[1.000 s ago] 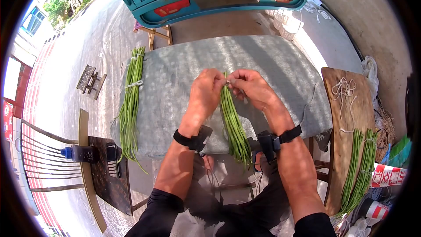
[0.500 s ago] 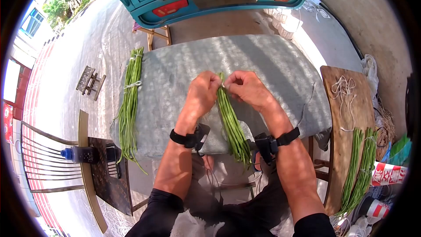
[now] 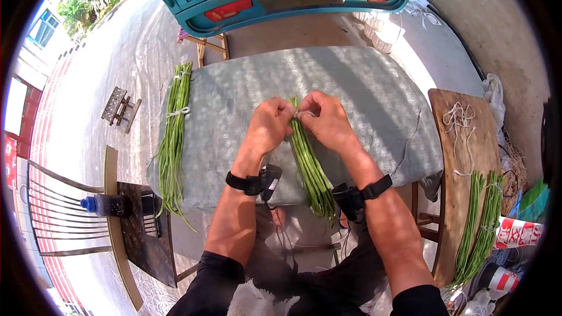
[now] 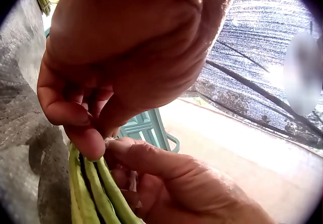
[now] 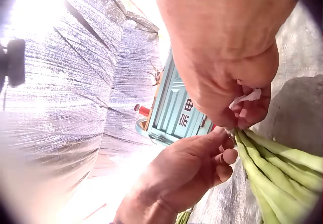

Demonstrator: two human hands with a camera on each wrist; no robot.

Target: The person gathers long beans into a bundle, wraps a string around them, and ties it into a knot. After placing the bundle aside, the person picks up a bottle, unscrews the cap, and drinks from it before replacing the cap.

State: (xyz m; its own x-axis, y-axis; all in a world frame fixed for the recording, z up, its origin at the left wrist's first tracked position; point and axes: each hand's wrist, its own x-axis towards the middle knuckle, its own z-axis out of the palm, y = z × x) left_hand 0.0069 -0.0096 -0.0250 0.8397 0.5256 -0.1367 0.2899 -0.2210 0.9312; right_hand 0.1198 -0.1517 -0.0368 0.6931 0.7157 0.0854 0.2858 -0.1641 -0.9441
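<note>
Beans [image 3: 313, 169] lie on the bench [image 3: 234, 123], string [image 4: 109, 141] at their far end pinched by my left hand [image 3: 270, 127] and right hand [image 3: 331, 122]; the right wrist view shows a white tail [image 5: 246, 98], probably string, which the head view hides.

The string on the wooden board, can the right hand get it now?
Probably not: the right hand is pinching a white tie at the middle bean bundle. Nothing covers the string, so once free, that hand likely could.
</note>
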